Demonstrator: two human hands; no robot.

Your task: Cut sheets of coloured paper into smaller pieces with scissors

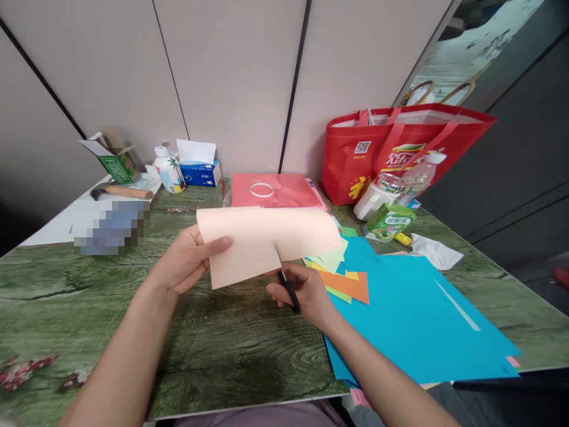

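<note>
A pale peach sheet of paper (249, 237) is held up over the table, its upper part curling over. My left hand (191, 255) pinches it at its left edge, thumb on the front. In my right hand (306, 290) is a pair of scissors (288, 290) with black handles, fingers through the loops. The blade lies against the sheet, reaching in from its lower edge. Just right of the scissors lie orange paper (355, 286) and light green paper pieces (333, 259), partly on large blue sheets (409, 320).
Behind the sheet lies a red folder (284, 187) with a white ring (262, 190) on it. A red bag (355, 154), a green carton (389, 222) and a plastic bottle (424, 175) stand back right. Back left are a tissue box (200, 173), a white bottle (169, 171) and a hammer (124, 191).
</note>
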